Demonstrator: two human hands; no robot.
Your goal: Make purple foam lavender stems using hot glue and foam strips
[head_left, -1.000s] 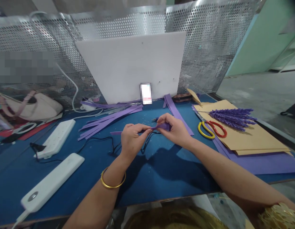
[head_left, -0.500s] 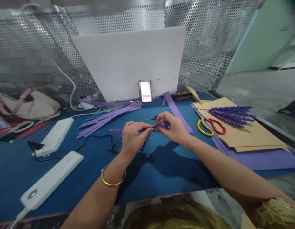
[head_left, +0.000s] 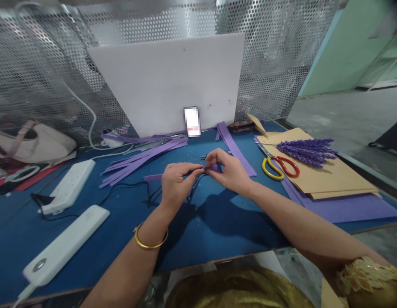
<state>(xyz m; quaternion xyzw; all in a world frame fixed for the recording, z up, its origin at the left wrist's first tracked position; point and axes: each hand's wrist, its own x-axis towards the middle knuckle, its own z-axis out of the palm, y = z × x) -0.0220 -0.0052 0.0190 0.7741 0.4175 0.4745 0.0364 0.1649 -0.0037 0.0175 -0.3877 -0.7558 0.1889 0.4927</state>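
Observation:
Over the middle of the blue table, both my hands pinch one purple paper strip (head_left: 152, 177). My left hand (head_left: 177, 183) is closed on it with thumb and forefinger, and the strip's loose end sticks out to the left behind that hand. My right hand (head_left: 228, 171) is closed on the other part, which looks bunched or rolled up under the fingers. The fingertips of the two hands nearly meet. Part of a tool with thin metal tips (head_left: 204, 157) shows just behind my right hand, its body mostly hidden. A thin black cable (head_left: 130, 184) runs beneath my hands.
Cut purple strips (head_left: 137, 164) lie at left, another strip (head_left: 235, 147) behind my right hand. Scissors (head_left: 278, 166) and a lavender bunch (head_left: 307, 150) rest by tan sheets (head_left: 333, 184) on purple paper. White power strips (head_left: 70, 186), a bag (head_left: 34, 139) and a phone (head_left: 192, 122) stand around.
The whole view has shifted slightly, so things appear a little further left. My hands keep their pinch on the strip, with only small finger movement.

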